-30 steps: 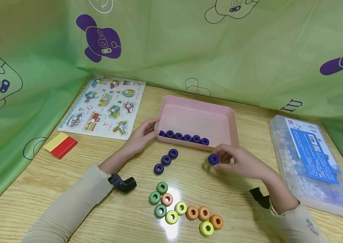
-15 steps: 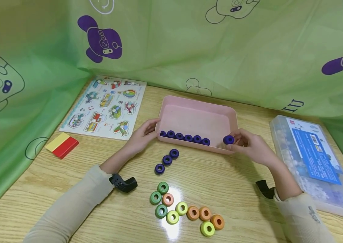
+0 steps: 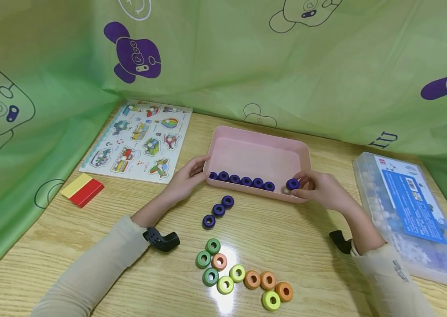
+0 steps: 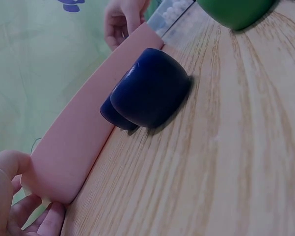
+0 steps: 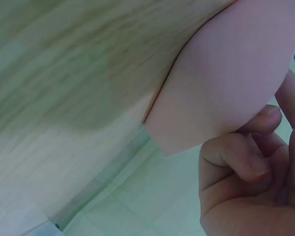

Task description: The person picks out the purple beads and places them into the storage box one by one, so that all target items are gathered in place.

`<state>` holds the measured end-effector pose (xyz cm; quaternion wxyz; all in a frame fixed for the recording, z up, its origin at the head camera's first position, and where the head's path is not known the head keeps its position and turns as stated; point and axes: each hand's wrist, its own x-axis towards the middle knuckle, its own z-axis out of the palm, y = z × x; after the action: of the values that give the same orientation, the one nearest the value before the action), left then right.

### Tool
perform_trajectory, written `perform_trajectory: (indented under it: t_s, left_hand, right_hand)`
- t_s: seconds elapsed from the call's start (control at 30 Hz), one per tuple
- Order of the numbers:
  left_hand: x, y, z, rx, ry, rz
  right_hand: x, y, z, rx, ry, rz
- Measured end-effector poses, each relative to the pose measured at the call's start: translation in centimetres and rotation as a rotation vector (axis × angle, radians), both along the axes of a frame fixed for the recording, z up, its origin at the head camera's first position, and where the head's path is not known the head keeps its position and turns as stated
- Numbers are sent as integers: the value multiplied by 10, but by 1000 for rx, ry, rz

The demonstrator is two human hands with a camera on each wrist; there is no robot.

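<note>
A shallow pink tray point(image 3: 259, 154) lies on the table, with a row of dark blue ring-shaped beads point(image 3: 246, 181) along its inner front wall. My left hand point(image 3: 185, 179) grips the tray's front left corner; thumb and fingers point(image 4: 22, 209) lie about that corner in the left wrist view. At the tray's front right, my right hand point(image 3: 322, 187) pinches one more dark blue bead point(image 3: 292, 184) just over the floor of the tray. The right wrist view hides this bead behind the tray wall point(image 5: 221, 83). In front of the tray stand three dark blue beads point(image 3: 218, 210) in a slanting line.
Nearer me lie several green beads point(image 3: 203, 259), a salmon bead point(image 3: 219, 262), three yellow beads point(image 3: 237, 273) and three orange beads point(image 3: 268, 280). A picture puzzle board point(image 3: 140, 141) and a yellow-red card point(image 3: 82, 190) are at left. A clear plastic case point(image 3: 409, 215) lies right.
My right hand has carried the dark blue bead from in front of the tray, over its rim, into the front right corner, then slightly left. The left hand stays on the tray.
</note>
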<state>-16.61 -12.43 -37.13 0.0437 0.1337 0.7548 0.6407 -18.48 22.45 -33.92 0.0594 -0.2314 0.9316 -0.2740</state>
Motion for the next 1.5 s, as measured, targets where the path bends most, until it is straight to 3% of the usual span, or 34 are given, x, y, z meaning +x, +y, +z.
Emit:
perform_trajectory:
  t_s: [0.17,0.43,0.73,0.97,1.2,1.3,1.5]
  left_hand:
    - [5,2,8,-13,-2,1]
    - [4,1,7,-8,2,-5]
    - [4,1,8,-16,-9,0]
    - [4,1,7,-22,-16,6]
    - [3,1,5,-10,4,2]
    - [3,1,5,-4,13,4]
    - [3,1,5,-2,10,3]
  right_hand:
    - [-3,-3,-1,34,-31,-3]
    - [-6,-8,1,157,-33,8]
    - [-9,-11,4,215,-42,53]
    - [-8,-7,7,130,-119,31]
    - [4,-13,18,-29,-61,-11]
    - [11,-25,21,-112,-30,47]
    - [25,-58,19,-170,-28,287]
